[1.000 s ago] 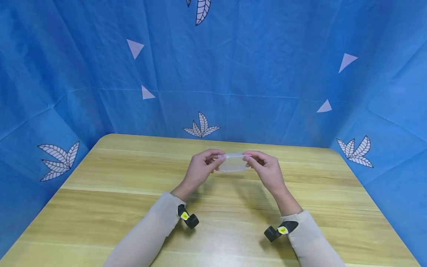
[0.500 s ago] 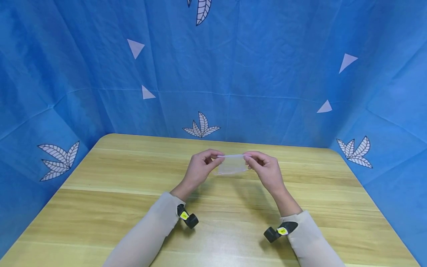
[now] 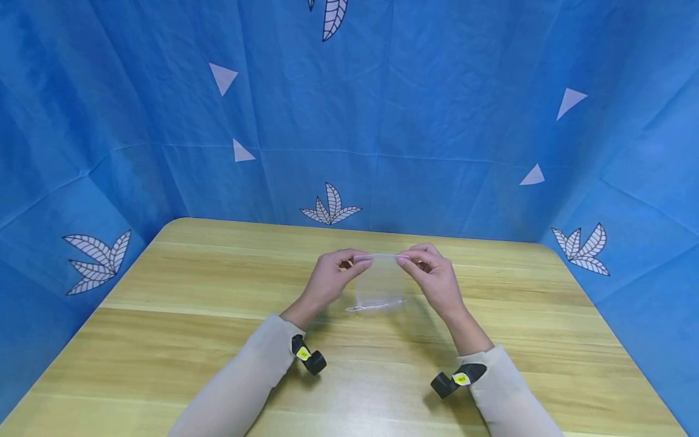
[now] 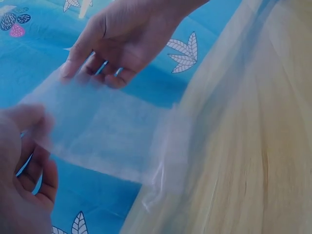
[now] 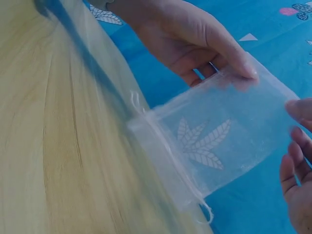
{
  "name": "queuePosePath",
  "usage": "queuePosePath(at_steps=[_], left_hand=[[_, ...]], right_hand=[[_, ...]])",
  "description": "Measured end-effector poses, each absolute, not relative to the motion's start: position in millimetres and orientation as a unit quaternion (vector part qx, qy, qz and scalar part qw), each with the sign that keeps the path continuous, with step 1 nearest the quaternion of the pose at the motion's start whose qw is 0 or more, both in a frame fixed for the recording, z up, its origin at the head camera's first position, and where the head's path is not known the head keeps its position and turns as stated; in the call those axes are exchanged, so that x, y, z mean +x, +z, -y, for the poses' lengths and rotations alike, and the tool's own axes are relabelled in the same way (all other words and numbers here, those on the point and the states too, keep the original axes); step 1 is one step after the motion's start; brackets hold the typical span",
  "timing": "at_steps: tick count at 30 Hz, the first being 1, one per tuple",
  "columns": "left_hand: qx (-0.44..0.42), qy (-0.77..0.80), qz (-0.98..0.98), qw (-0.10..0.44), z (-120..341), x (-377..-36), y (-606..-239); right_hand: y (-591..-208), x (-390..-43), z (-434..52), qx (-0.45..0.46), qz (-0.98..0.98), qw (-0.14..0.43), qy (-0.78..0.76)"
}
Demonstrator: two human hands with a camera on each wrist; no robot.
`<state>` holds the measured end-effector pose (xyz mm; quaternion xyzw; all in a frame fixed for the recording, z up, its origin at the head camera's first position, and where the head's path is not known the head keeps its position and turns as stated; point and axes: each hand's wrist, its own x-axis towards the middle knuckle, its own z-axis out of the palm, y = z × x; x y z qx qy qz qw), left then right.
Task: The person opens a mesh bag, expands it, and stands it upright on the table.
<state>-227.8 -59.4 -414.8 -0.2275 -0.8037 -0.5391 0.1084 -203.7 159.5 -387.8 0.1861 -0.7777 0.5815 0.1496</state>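
Between both hands hangs a sheer white organza drawstring bag [image 3: 379, 280], flat and see-through. My left hand [image 3: 329, 278] pinches its upper left corner between thumb and fingers. The upper right corner is pinched by my right hand [image 3: 435, 279] in the same way. The gathered end with the cord [image 5: 171, 155] points down, and short cord loops stick out at its sides. In the left wrist view the bag [image 4: 109, 129] is slightly blurred. Nothing shows inside it through the fabric.
A light wood-grain table [image 3: 349, 376] lies under the hands. Blue curtain [image 3: 437, 109] printed with white leaves and triangles encloses the back and sides. Each wrist carries a black strap-mounted camera, and both sleeves are pale.
The bag, folded up and foreshortened a second ago, now hangs down at greater length, its corded end lower toward the table. Both hands have stayed nearly in place.
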Motion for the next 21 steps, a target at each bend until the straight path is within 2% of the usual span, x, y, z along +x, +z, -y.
queuePosePath(at_steps=[6, 21], left_hand=[[-0.221, -0.562, 0.794, 0.067, 58.5, -226.4, -415.4], [-0.235, -0.573, 0.785, 0.015, 55.9, -222.3, -416.5]], right_hand=[[-404.9, -211.8, -161.7, 0.192, 0.797, 0.112, 0.561], [-400.2, -201.8, -153.8, 0.228, 0.808, 0.100, 0.534]])
